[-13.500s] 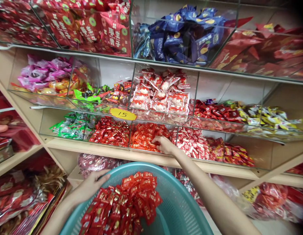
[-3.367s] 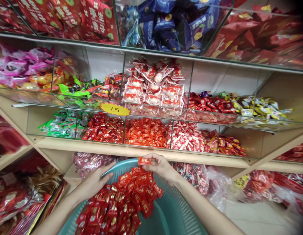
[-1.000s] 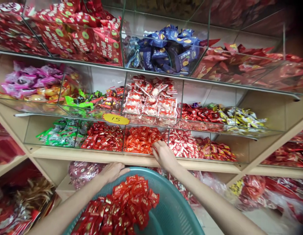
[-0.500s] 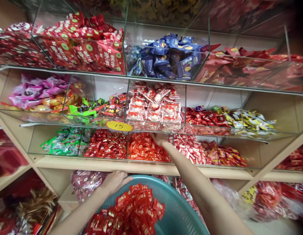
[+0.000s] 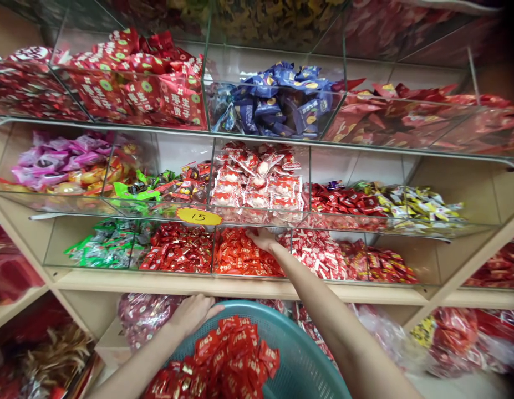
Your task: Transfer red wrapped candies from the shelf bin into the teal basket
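My left hand [image 5: 194, 315] is closed on the rim of a teal plastic basket [image 5: 298, 332], its thumb lying over the edge. Inside the basket is a heap of red-wrapped candies [image 5: 235, 354], with darker red, shiny ones at the left. My right hand [image 5: 261, 239] reaches into a clear compartment on the lowest candy shelf. Its fingers stretch out flat over the orange-red wrapped candies [image 5: 244, 260] there, touching the top of the pile. The fingertips are small and partly hard to make out under the shelf above.
A wooden shelf edge [image 5: 240, 282] runs between basket and compartments. Just above my right hand is the middle shelf's clear front, bearing a yellow tag [image 5: 198, 216] marked 15. Dark red candies [image 5: 179, 249] and pink-white candies [image 5: 319, 252] fill the adjoining compartments. Bagged goods [image 5: 456, 338] lie below.
My right hand has shifted slightly left and down over the orange-red candies. The left hand stays on the basket rim. The whole view has shifted slightly.
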